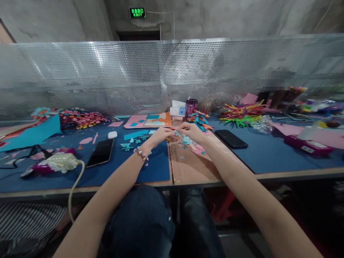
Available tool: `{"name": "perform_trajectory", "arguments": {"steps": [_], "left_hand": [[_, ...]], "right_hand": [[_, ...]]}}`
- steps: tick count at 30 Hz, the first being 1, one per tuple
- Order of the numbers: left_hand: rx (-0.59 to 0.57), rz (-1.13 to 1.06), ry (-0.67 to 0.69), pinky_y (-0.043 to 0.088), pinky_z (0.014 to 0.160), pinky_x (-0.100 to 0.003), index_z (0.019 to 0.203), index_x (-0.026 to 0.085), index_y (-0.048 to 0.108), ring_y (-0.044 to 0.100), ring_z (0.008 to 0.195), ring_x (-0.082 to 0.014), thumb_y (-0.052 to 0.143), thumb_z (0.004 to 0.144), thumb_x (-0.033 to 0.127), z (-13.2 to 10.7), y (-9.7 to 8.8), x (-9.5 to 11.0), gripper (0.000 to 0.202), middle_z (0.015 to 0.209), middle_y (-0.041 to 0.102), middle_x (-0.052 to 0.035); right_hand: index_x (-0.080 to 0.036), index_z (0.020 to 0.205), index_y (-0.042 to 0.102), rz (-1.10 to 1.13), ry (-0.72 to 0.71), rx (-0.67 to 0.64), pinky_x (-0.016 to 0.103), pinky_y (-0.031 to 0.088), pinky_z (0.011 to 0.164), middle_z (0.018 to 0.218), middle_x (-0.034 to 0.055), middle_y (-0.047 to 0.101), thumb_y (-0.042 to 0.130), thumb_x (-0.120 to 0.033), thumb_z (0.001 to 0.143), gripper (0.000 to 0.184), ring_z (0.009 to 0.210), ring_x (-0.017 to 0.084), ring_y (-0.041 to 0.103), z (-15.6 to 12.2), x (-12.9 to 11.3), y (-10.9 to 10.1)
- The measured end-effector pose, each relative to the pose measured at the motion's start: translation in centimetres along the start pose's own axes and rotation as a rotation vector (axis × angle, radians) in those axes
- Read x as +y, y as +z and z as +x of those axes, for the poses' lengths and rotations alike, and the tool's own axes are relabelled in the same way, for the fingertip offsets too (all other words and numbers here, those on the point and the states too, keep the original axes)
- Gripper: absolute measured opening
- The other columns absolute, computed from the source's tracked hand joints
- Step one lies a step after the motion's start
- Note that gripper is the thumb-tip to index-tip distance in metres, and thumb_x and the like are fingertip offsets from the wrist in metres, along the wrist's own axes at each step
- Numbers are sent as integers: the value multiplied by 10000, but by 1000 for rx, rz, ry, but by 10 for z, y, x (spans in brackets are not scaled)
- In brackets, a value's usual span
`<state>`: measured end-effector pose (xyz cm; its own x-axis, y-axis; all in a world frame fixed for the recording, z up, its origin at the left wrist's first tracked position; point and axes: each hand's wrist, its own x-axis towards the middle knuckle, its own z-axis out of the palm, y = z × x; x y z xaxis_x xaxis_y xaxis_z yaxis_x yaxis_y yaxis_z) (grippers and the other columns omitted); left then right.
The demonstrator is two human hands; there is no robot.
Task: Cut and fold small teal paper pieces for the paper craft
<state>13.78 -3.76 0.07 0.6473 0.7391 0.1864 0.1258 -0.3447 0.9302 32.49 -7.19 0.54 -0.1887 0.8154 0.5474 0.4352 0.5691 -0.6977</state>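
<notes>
My left hand [160, 137] and my right hand [192, 132] meet above the table's middle seam, fingertips close together. Both are closed in a pinch. A thin bit of red and some yellow show between the fingers, too small and blurred to name. Under and around the hands lie cut scraps of light blue paper [185, 140] and pink paper [197, 148]. Left of my left hand are small teal paper pieces [129, 145] on the blue mat [156, 172]. Beyond the hands rests a stack of pink and orange sheets [131, 121].
Phones [100, 152] [231, 138] lie on both sides. A power strip with a cable [60, 161] sits at left. Behind are a tissue pack [178, 109], a purple cup [191, 106], pipe cleaners [242, 113] and a perforated metal screen [134, 75]. A purple device [308, 145] is at right.
</notes>
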Motion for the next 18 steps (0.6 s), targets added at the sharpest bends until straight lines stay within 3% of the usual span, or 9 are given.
{"name": "perform_trajectory", "arguments": {"steps": [5,11,18], "left_hand": [[0,-68,-18,417,648,-261,1006,145,647,656,824,-207,500,801,470,0,-1,0,412,932,704,-133],[24,-3,-16,430,675,-268,980,136,657,662,791,-197,525,785,481,5,-2,-8,418,931,698,-131],[30,1,12,462,710,-274,911,121,663,664,825,-202,564,763,477,7,-1,-11,398,911,696,-127]], "right_hand": [[-150,715,648,-57,-37,63,245,396,612,769,31,600,583,-434,748,293,677,122,528,-1,-2,3],[-154,702,656,-117,-41,104,256,403,617,774,43,624,599,-433,747,289,678,132,546,1,-1,8],[-161,783,671,-120,-47,54,260,407,642,810,43,645,577,-394,769,251,713,138,560,2,10,7]]}}
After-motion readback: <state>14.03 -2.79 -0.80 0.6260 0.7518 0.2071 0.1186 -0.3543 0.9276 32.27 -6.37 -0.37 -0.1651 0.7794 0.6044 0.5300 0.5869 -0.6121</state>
